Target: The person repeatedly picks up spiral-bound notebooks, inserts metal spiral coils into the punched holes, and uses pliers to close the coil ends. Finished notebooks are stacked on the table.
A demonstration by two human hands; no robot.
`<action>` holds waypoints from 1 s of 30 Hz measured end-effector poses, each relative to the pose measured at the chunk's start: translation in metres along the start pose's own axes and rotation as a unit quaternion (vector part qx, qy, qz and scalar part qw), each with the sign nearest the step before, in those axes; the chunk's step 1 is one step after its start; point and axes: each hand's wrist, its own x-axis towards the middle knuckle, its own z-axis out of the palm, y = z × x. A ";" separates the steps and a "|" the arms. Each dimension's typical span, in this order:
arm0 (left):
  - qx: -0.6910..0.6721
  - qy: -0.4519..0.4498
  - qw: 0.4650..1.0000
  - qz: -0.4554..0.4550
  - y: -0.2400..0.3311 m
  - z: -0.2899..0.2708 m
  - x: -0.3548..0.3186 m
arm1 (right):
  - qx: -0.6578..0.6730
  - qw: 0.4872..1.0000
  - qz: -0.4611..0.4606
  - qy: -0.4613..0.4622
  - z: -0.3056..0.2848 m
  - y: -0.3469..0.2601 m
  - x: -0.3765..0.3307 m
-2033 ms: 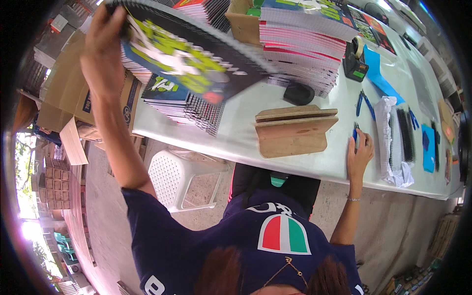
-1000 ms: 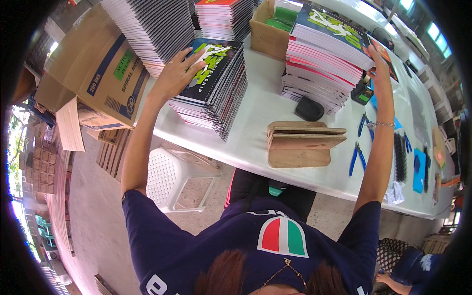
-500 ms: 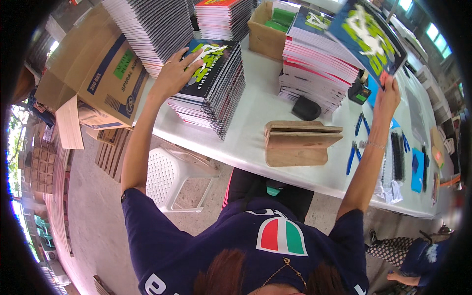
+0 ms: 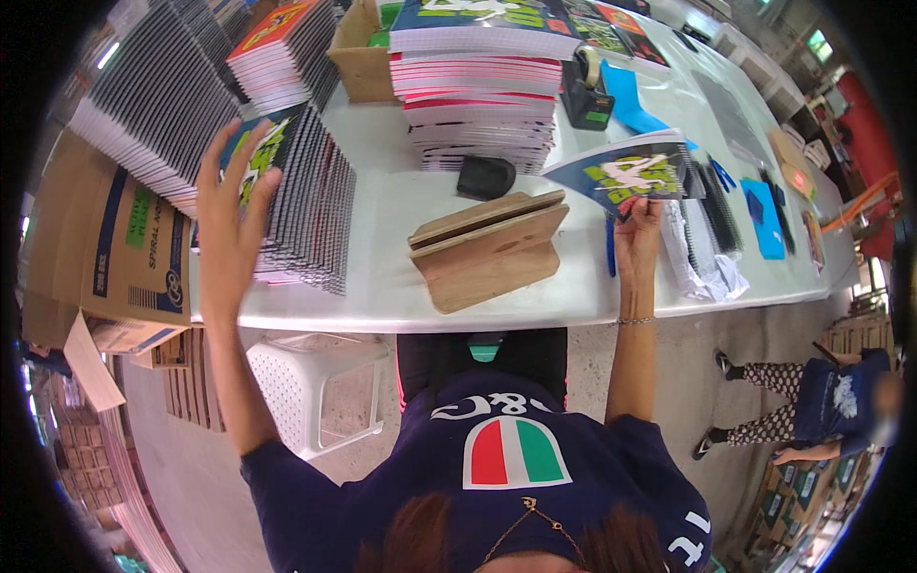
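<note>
Two bare hands over a white table [image 4: 377, 272]: open left hand [image 4: 227, 202], spread-fingered, at a stack of black-coiled notebooks [image 4: 310, 205], contact unclear; right hand [image 4: 638, 227] pinching the near edge of a thin blue-and-black paper notebook [image 4: 623, 175] with green print. Long axis crosswise, corner pointing left; lower and nearer the body than half a second ago.

Notebook stack [image 4: 310, 201] part-hidden behind left hand [image 4: 229, 199].
</note>
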 end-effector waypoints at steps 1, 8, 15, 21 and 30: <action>-0.038 0.013 0.999 0.015 0.018 0.002 -0.005 | -0.010 1.000 -0.005 -0.004 -0.004 -0.002 -0.002; -0.432 -0.072 0.889 -0.137 0.085 0.098 -0.072 | -0.341 0.938 0.039 -0.048 0.033 0.030 -0.039; -0.573 -0.089 0.779 -0.239 0.061 0.138 -0.095 | -0.681 0.709 -0.177 -0.049 0.029 -0.001 -0.024; -0.564 -0.060 0.796 -0.213 0.031 0.160 -0.086 | -0.831 0.525 -0.069 0.172 -0.108 -0.073 0.081; -0.535 -0.047 0.821 -0.193 0.048 0.149 -0.080 | -0.780 0.621 0.019 0.078 -0.142 -0.086 0.102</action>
